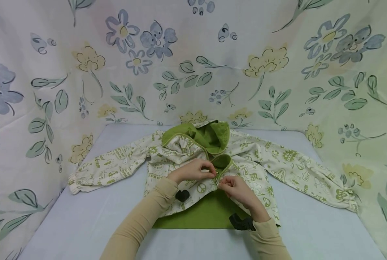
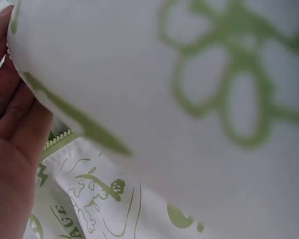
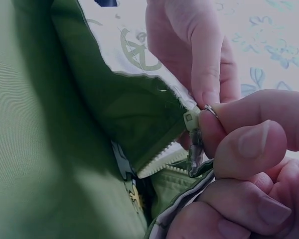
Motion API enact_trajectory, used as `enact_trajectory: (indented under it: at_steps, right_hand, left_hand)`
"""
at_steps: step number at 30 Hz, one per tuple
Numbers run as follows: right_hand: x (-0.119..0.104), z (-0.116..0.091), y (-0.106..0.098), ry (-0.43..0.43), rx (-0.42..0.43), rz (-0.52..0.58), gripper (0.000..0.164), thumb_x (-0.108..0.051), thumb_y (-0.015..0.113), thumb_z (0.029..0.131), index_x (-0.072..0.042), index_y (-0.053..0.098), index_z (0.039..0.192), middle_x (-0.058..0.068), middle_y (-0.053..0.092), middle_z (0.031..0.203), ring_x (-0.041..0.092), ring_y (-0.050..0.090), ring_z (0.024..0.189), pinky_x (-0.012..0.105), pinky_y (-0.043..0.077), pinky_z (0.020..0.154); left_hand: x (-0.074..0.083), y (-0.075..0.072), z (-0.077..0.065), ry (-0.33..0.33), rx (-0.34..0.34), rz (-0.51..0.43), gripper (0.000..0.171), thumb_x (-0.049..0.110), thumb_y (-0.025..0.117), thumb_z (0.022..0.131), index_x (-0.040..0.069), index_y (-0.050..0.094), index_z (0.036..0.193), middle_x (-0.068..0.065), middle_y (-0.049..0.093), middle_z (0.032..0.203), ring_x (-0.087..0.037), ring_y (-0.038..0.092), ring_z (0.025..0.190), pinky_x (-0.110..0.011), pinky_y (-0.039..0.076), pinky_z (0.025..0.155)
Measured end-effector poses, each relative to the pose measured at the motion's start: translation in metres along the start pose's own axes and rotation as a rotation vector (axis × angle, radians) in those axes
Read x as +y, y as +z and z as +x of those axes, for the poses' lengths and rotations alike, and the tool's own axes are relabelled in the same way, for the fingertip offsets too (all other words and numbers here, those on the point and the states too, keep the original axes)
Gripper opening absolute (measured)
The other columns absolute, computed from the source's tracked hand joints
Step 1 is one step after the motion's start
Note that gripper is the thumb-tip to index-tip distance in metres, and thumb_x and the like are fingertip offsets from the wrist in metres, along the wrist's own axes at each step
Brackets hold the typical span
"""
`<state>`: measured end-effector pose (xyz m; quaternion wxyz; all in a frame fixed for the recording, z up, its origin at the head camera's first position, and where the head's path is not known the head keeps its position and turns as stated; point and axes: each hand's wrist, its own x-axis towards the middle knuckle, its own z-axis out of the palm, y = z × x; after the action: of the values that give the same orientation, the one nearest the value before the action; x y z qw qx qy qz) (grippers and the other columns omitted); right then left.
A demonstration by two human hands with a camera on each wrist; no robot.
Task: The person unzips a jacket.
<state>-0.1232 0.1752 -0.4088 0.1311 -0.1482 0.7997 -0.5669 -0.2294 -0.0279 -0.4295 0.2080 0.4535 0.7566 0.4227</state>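
A hooded jacket (image 1: 242, 159), white with green print and a green lining, lies front up on the table. My left hand (image 1: 196, 170) pinches one front edge near the bottom of the zipper; in the left wrist view its fingers (image 2: 12, 94) are at the cloth's edge. Close beside it, my right hand (image 1: 237, 189) pinches the lower end of the zipper (image 3: 190, 122). A small silver piece (image 3: 211, 110) shows at its fingertips. Above the hands the front gapes, showing zipper teeth (image 3: 157, 162) and green lining.
Both sleeves (image 1: 115, 164) spread out sideways on the pale table cover (image 1: 79, 216). The green hood (image 1: 196, 133) lies at the back, near a flowered cloth backdrop (image 1: 187, 94) that also rises at both sides. Black wrist mounts (image 1: 241, 221) sit on both arms.
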Motion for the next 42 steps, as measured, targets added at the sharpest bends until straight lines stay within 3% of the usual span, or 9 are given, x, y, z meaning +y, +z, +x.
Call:
enact_trajectory:
  at_steps: [10,14,22,29,33,38,42]
  right_hand:
    - [0.002,-0.001,0.002,0.026,-0.031,0.006,0.016,-0.007,0.053,0.094,0.001,0.062,0.083,-0.001,0.037,0.048,0.005,0.028,0.040,0.022,0.028,0.042]
    - [0.004,-0.001,0.003,0.028,-0.035,-0.008,0.016,-0.006,0.053,0.094,0.001,0.061,0.083,0.000,0.037,0.049,0.006,0.029,0.040,0.022,0.028,0.043]
    - [0.036,0.007,0.005,0.023,-0.027,-0.023,0.022,-0.012,0.057,0.093,0.008,0.061,0.084,-0.002,0.038,0.050,0.007,0.031,0.041,0.022,0.028,0.041]
    - [0.045,0.002,0.008,0.029,-0.069,-0.063,0.027,-0.014,0.061,0.090,0.010,0.060,0.078,-0.003,0.043,0.051,0.007,0.037,0.043,0.021,0.032,0.043]
    - [0.051,0.001,0.010,0.027,-0.062,-0.068,0.024,-0.012,0.061,0.090,0.008,0.062,0.077,-0.003,0.045,0.052,0.006,0.038,0.043,0.019,0.032,0.043]
    - [0.054,0.001,0.011,0.025,-0.065,-0.079,0.025,-0.013,0.062,0.089,0.008,0.061,0.076,-0.003,0.045,0.052,0.006,0.039,0.044,0.020,0.031,0.043]
    - [0.053,0.000,0.011,0.038,-0.066,-0.064,0.024,-0.013,0.064,0.089,0.008,0.061,0.076,-0.002,0.045,0.052,0.006,0.039,0.043,0.020,0.031,0.042]
  left_hand:
    - [-0.002,0.000,0.002,-0.015,-0.062,0.020,0.012,0.019,0.054,0.096,0.012,0.063,0.100,0.004,0.059,0.094,-0.010,0.055,0.077,-0.026,0.047,0.071]
    - [0.002,0.000,0.000,-0.032,-0.079,0.003,0.015,0.016,0.052,0.097,0.006,0.062,0.102,-0.002,0.059,0.095,-0.012,0.052,0.072,-0.026,0.044,0.067]
    - [-0.007,-0.001,0.000,-0.065,-0.101,-0.007,0.017,0.018,0.050,0.098,0.007,0.061,0.105,0.002,0.058,0.095,-0.012,0.051,0.075,-0.027,0.045,0.070]
    - [-0.008,-0.013,-0.008,-0.114,0.015,0.025,0.020,0.019,0.047,0.099,0.005,0.059,0.106,0.000,0.056,0.093,-0.012,0.044,0.068,-0.029,0.039,0.065]
    - [-0.009,-0.015,-0.010,-0.093,0.006,-0.013,0.018,0.019,0.045,0.100,0.007,0.058,0.104,-0.004,0.055,0.093,-0.012,0.040,0.065,-0.029,0.037,0.064]
    - [-0.009,-0.015,-0.013,-0.067,0.005,-0.044,0.023,0.017,0.045,0.100,-0.001,0.057,0.107,-0.010,0.055,0.094,-0.014,0.039,0.065,-0.029,0.035,0.064]
    - [-0.009,-0.015,-0.015,-0.072,0.004,-0.034,0.023,0.018,0.046,0.099,0.001,0.058,0.109,-0.006,0.057,0.097,-0.013,0.043,0.069,-0.029,0.038,0.066]
